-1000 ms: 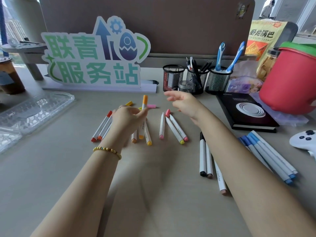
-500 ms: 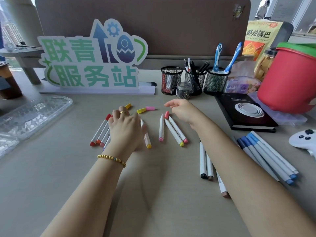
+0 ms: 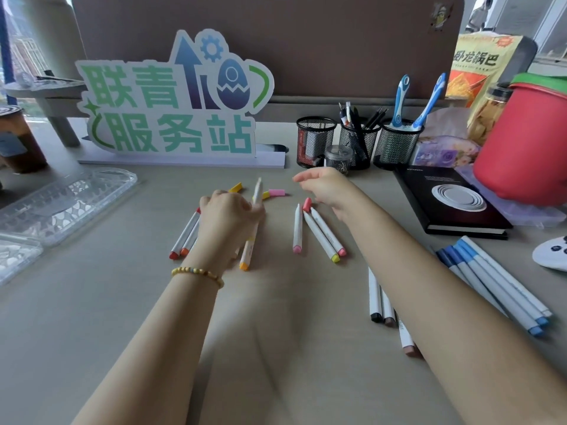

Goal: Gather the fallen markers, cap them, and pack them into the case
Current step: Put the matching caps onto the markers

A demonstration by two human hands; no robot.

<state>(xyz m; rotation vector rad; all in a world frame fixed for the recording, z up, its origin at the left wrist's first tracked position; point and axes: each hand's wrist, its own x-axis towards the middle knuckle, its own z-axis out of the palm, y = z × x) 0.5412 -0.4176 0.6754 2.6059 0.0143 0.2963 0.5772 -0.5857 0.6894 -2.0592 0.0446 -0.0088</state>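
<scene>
On the desk [image 3: 92, 348], a white marker [image 3: 257, 194] is gripped upright by the left hand [image 3: 228, 219]; the right hand [image 3: 325, 187] is held loosely open above; loose caps [image 3: 277, 192] and scattered markers [image 3: 322, 233] are left; the clear case [image 3: 66, 204] is judged unpacked.

Left hand [image 3: 228, 214] holds a marker [image 3: 257, 191] above table [image 3: 92, 317].

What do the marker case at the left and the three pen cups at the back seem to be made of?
The marker case looks like clear hard plastic, glossy: the desk shows through it and its moulded ridges catch the light. The three pen cups look like black wire mesh, probably painted metal with a matt finish: their contents show through the fine grid, and each has a solid rim.
</scene>
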